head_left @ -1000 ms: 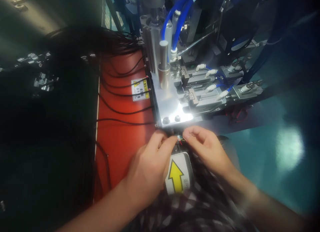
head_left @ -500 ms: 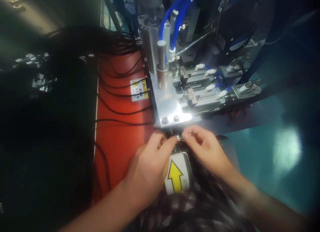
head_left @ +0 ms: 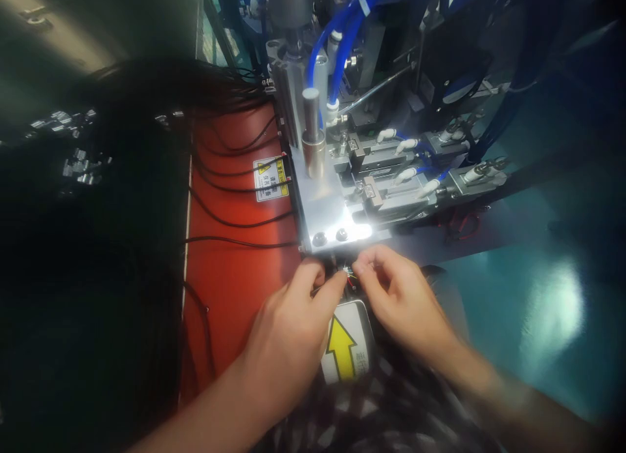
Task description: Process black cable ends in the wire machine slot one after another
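Close together at the front edge of the machine's bright metal plate (head_left: 320,205) are both my hands. My left hand (head_left: 291,319) is closed, thumb against fingers, on the end of a cable. From its thumb tip come short thin coloured wires (head_left: 349,278), a red one and a yellowish one among them. My right hand (head_left: 403,293) is closed in a pinch at the other side of these wires; its fingertips seem to grip their ends, though the contact is too small to see clearly. Just below the hands is a white pad with a yellow arrow (head_left: 341,349).
On the left, several black cables (head_left: 239,244) cross a red surface (head_left: 225,290) with a warning label (head_left: 271,179). A dark mass of cables with shiny connector ends (head_left: 81,166) lies further left. Blue air tubes (head_left: 342,68) and pneumatic cylinders (head_left: 391,186) stand behind and right.
The view has shifted slightly. Both hands stay at the same spot by the plate, still pinching, with only a small change in how the coloured wires lie between them.
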Available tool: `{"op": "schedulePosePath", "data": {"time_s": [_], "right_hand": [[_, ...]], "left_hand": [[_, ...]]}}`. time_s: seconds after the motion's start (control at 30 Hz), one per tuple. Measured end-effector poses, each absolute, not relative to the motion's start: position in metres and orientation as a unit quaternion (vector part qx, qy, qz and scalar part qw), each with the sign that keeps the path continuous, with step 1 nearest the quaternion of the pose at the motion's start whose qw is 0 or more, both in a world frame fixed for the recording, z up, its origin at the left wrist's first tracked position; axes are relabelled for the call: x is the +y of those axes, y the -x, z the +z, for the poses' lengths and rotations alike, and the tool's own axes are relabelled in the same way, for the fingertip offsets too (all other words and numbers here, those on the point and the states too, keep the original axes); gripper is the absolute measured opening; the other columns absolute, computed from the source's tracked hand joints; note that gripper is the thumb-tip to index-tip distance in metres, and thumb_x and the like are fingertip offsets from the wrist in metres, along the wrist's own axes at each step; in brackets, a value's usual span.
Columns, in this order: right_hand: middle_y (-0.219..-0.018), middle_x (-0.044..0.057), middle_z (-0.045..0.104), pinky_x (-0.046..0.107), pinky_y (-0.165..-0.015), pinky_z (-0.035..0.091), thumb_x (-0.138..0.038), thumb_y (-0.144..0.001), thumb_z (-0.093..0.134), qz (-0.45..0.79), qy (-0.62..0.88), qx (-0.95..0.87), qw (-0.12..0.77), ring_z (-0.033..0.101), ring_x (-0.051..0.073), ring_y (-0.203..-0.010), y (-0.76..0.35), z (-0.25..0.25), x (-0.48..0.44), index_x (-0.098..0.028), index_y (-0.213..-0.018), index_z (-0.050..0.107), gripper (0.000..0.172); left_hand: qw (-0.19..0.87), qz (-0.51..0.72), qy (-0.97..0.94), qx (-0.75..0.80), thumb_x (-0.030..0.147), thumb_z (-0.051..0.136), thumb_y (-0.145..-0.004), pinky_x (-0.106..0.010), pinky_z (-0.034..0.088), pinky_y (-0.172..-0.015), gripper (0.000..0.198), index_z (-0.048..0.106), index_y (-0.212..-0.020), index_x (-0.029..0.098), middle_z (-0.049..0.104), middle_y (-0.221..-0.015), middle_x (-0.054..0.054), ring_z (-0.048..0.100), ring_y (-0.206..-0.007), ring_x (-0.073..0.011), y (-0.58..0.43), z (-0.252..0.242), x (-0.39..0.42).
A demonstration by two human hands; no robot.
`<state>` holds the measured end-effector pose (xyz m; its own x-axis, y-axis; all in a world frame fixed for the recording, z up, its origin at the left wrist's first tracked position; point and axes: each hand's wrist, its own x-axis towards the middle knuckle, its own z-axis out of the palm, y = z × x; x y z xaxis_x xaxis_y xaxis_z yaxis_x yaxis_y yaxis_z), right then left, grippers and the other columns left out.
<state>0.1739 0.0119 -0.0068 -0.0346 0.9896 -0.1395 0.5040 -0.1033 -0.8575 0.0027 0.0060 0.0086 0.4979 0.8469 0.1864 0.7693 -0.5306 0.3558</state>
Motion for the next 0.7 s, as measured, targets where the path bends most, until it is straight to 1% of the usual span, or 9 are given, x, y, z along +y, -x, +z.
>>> {"op": "schedulePosePath", "data": {"time_s": [0.2, 0.37, 0.5, 0.57, 0.7], "right_hand": [[-0.071, 0.001, 0.058, 0.027, -0.058, 0.040, -0.030, -0.090, 0.050, 0.449, 0.630, -0.566, 0.285, 0.052, 0.014, -0.063, -0.1749, -0.0079, 0.0166, -0.018, -0.078, 0.057, 0.018], [-0.061, -0.003, 0.052, 0.023, -0.045, 0.035, -0.038, -0.086, 0.054, 0.554, 0.626, -0.459, 0.299, 0.044, 0.010, -0.048, -0.1808, -0.0102, 0.0156, -0.017, -0.082, 0.059, 0.023], [-0.065, -0.002, 0.055, 0.021, -0.046, 0.036, -0.040, -0.082, 0.059, 0.582, 0.617, -0.416, 0.329, 0.046, 0.009, -0.052, -0.1826, -0.0071, 0.0122, -0.015, -0.081, 0.060, 0.024], [-0.061, -0.003, 0.052, 0.020, -0.046, 0.035, -0.039, -0.081, 0.061, 0.600, 0.606, -0.404, 0.331, 0.044, 0.009, -0.052, -0.1815, -0.0051, 0.0119, -0.015, -0.077, 0.059, 0.024], [-0.054, -0.006, 0.044, 0.019, -0.043, 0.029, -0.039, -0.079, 0.063, 0.627, 0.594, -0.383, 0.327, 0.036, 0.007, -0.047, -0.1789, -0.0032, 0.0145, -0.015, -0.073, 0.058, 0.025]], "left_hand": [[0.105, 0.153, -0.868, 0.461, 0.004, 0.037, -0.086, -0.023, 0.052, -0.049, 0.038, 0.065, -0.111, 0.010, 0.059, -0.086, -0.010, 0.063, -0.062, -0.0164, -0.0030, 0.0112, 0.0062], [0.112, 0.175, -0.862, 0.462, 0.006, 0.038, -0.089, -0.023, 0.052, -0.050, 0.036, 0.066, -0.110, 0.011, 0.059, -0.086, -0.009, 0.062, -0.061, -0.0149, -0.0024, 0.0090, 0.0057], [0.115, 0.186, -0.860, 0.460, 0.009, 0.039, -0.090, -0.022, 0.051, -0.049, 0.034, 0.066, -0.110, 0.012, 0.058, -0.085, -0.008, 0.060, -0.059, -0.0135, -0.0022, 0.0072, 0.0058], [0.109, 0.189, -0.861, 0.460, 0.009, 0.039, -0.090, -0.021, 0.051, -0.049, 0.034, 0.067, -0.109, 0.012, 0.058, -0.085, -0.008, 0.060, -0.059, -0.0134, -0.0018, 0.0064, 0.0057], [0.103, 0.195, -0.861, 0.458, 0.007, 0.039, -0.089, -0.020, 0.049, -0.048, 0.035, 0.067, -0.109, 0.012, 0.057, -0.085, -0.008, 0.059, -0.059, -0.0126, -0.0010, 0.0058, 0.0057]]}}
